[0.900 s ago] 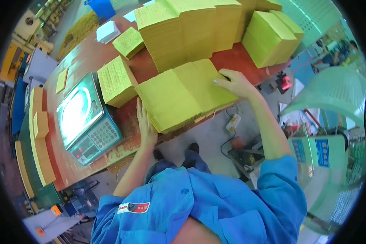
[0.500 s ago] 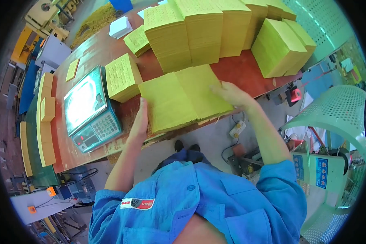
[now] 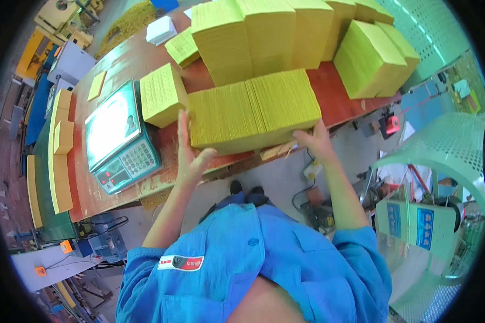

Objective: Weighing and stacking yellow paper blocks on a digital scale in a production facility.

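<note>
Two thick blocks of yellow paper sheets [image 3: 256,110] lie end to end as one long row near the table's front edge, with their layered sheet edges facing up. My left hand [image 3: 193,156] presses the left end, thumb against the near face and fingers along the side. At the near right corner, my right hand [image 3: 315,141] grips the row with its thumb in front and fingers round the end. A smaller yellow paper stack [image 3: 163,96] with an embossed top stands just left of the row, beside the scale.
A teal digital scale [image 3: 121,145] with a shiny pan sits on the red table [image 3: 355,113] at left. Tall yellow paper stacks [image 3: 221,48] line the back, and more blocks [image 3: 369,59] stand at back right. White paper [image 3: 160,30] lies at far left. A perforated green guard [image 3: 442,140] curves at right.
The yellow row has tipped, so its ridged sheet edges face up instead of its smooth face. My right hand has moved down to the near right corner; my left thumb has come round the front.
</note>
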Tool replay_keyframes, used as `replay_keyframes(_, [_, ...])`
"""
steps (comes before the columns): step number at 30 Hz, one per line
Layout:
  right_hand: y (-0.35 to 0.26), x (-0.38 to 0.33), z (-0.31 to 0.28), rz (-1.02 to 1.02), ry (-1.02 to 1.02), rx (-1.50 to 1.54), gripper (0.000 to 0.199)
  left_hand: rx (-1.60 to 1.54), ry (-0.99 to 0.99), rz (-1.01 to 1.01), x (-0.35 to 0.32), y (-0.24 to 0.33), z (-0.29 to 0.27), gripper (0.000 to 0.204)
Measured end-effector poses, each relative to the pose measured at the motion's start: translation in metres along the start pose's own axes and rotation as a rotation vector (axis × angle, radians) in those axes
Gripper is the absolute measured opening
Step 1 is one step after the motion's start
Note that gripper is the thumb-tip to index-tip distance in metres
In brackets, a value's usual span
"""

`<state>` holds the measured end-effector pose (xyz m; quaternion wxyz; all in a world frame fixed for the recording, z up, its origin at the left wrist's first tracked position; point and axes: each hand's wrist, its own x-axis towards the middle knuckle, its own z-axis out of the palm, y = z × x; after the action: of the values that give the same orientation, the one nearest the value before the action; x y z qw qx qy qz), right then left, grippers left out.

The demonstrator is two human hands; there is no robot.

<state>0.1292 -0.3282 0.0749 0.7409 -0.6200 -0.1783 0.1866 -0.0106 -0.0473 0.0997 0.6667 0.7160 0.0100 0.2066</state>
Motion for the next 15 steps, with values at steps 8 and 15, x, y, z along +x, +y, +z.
replay_keyframes(8, [0.002,0.003,-0.005,-0.067,-0.014,-0.115,0.099,0.298,0.212,0.044,0.005,-0.007,0.063,0.101])
replay_keyframes(15, [0.006,0.009,-0.019,-0.1,0.07,-0.028,0.087,0.184,0.133,0.029,0.013,-0.008,0.067,0.1])
